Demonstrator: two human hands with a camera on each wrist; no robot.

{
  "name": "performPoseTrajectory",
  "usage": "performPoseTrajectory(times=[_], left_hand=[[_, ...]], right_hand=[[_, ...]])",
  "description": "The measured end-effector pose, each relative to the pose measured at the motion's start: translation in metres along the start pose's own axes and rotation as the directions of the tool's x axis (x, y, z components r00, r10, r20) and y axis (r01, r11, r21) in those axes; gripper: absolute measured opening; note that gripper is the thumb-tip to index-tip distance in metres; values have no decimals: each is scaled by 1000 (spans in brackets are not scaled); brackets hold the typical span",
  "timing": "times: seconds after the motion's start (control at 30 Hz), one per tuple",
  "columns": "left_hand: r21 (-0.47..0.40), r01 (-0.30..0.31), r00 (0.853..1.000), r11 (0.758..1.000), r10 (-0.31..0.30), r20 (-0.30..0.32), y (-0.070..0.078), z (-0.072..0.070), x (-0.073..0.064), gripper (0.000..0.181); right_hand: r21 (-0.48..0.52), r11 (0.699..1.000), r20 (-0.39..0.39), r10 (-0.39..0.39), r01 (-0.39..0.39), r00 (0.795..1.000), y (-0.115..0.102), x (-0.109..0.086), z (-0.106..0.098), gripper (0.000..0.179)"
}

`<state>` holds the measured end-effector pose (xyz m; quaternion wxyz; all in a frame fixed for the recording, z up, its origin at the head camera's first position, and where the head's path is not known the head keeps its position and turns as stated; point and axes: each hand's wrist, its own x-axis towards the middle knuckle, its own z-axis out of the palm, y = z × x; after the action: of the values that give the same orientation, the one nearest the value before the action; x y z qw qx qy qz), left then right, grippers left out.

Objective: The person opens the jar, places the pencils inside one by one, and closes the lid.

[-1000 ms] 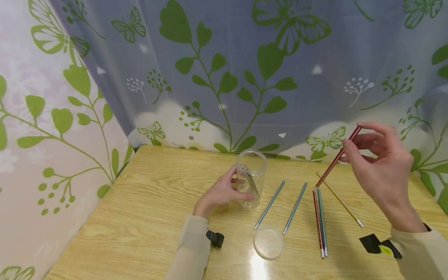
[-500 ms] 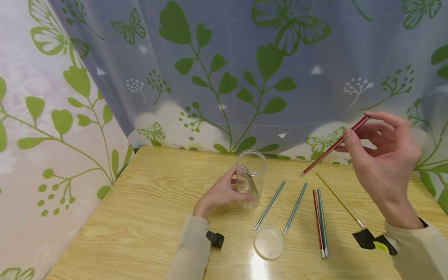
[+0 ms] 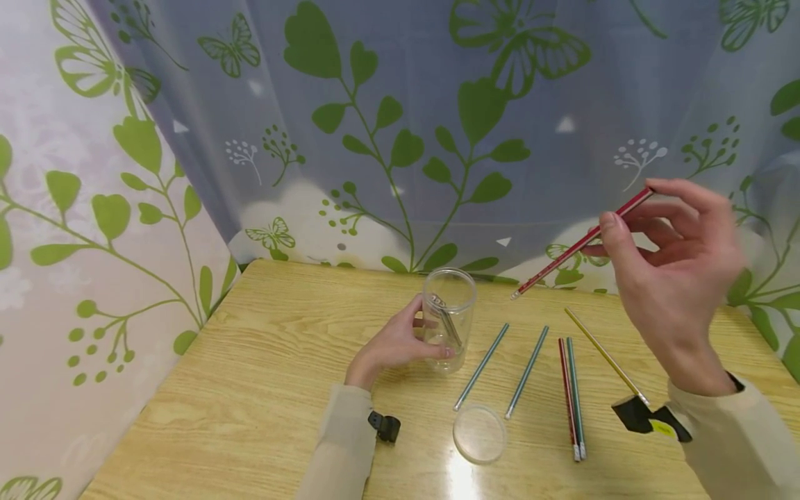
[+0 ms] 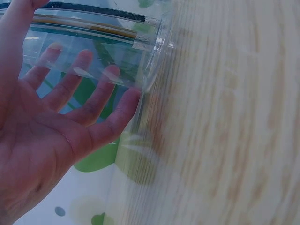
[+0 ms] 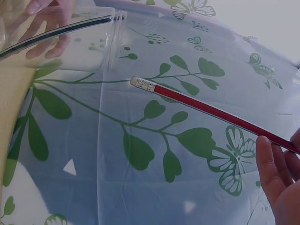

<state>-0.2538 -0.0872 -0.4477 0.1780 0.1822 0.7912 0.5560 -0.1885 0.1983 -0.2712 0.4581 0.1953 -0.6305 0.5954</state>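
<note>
A person's right hand [image 3: 671,271] pinches a red pencil [image 3: 578,244] near its far end between thumb and fingertips, holding it in the air above the wooden table [image 3: 250,389], slanted so that its eraser end points down and toward the clear plastic jar [image 3: 447,318]; the right wrist view shows the metal-banded eraser tip just short of the jar's open mouth, not yet inside. The left hand [image 3: 395,342] is wrapped around the jar, fingers and thumb curled about its lower wall, keeping it upright on the tabletop; the left wrist view shows fingertips pressed against the clear wall and at least two pencils already lying inside. On the table to the right of the jar lie five more pencils: two teal pencils [image 3: 503,368] side by side with a gap between them, a red and green pair [image 3: 571,396] touching along their length, and a yellow pencil [image 3: 605,355] angled away from the pair, its eraser end reaching toward the wrist-worn camera on the right sleeve. The jar's round clear lid [image 3: 479,434] rests flat on the table near the front edge, just below the eraser ends of the teal pencils. A curtain [image 3: 400,125] printed with green leaves and butterflies hangs behind the table, and both arms wear beige sleeves [image 3: 340,444].
</note>
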Motion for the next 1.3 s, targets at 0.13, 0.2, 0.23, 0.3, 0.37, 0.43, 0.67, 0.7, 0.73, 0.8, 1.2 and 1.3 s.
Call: performPoseTrajectory(times=[0.13, 0.2, 0.23, 0.3, 0.37, 0.43, 0.67, 0.7, 0.73, 0.8, 1.2, 1.3], left_hand=[[-6, 9, 1000, 1000, -9, -1, 0, 0, 0, 86], [-6, 9, 1000, 1000, -9, 0, 0, 0, 0, 84], [-3, 9, 1000, 1000, -9, 0, -1, 0, 0, 84], [1, 11, 1000, 1000, -11, 1, -1, 0, 1, 83], [4, 15, 1000, 1000, -15, -1, -1, -1, 1, 81], [2, 17, 1000, 1000, -17, -2, -1, -1, 1, 82], [-3, 18, 1000, 1000, -18, -3, 0, 0, 1, 81], [-2, 21, 1000, 1000, -21, -4, 0, 0, 1, 81], [-1, 20, 1000, 1000, -20, -3, 0, 0, 1, 81], [1, 22, 1000, 1000, -22, -4, 0, 0, 1, 82], [3, 10, 1000, 1000, -10, -1, 0, -1, 2, 77], [0, 10, 1000, 1000, -10, 2, -1, -1, 1, 78]], right_hand=[[19, 1000, 1, -10, 10, 1000, -3, 3, 7, 41], [42, 999, 1, -14, 14, 1000, -4, 5, 11, 41], [61, 998, 3, -15, 15, 1000, -5, 6, 12, 41], [70, 997, 0, -19, 19, 1000, -5, 8, 15, 41], [124, 992, 2, -14, 13, 1000, -5, 10, 19, 42], [166, 986, 6, -7, 6, 1000, -5, 11, 22, 43], [243, 970, 37, 20, -29, 999, -5, 12, 36, 44], [240, 970, 41, 19, -28, 999, -5, 12, 37, 44], [237, 971, 44, 18, -28, 999, -6, 12, 39, 43], [243, 970, 50, 18, -30, 999, -6, 12, 43, 43], [164, 986, 167, 6, -34, 986, 6, 2, 61, 42], [130, 991, 203, 13, -40, 979, 9, -2, 63, 43]])
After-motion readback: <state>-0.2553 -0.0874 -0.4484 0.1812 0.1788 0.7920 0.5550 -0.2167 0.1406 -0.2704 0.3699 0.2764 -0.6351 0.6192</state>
